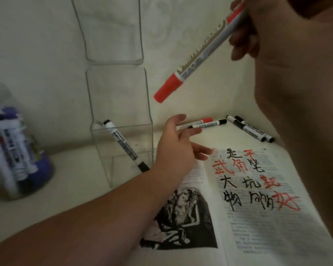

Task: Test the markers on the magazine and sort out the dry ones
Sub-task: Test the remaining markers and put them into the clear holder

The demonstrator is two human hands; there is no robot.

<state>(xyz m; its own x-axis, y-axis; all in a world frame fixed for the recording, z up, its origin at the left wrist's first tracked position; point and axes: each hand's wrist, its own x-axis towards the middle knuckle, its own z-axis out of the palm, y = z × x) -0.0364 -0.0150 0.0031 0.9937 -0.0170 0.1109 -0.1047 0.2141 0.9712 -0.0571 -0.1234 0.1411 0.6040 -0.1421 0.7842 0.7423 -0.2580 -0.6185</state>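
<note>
Right hand (273,41), close to lens, top right: fingers curled round capped red marker (196,60), raised, cap aimed down-left. Far left: blurred jar of markers (15,150) on counter (69,169). Next, clear plastic box (142,131) with black marker (123,144) leaning inside. Left hand (173,148), fingers loosely spread, tips meeting two markers (202,124); pinching or only touching, cannot tell. Open magazine (258,237) below, scrawled red and black. Two black markers (248,129) beyond its far right corner.

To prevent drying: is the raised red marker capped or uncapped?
Capped. The red marker in the right hand has its red cap closing the lower end; no tip shows.
</note>
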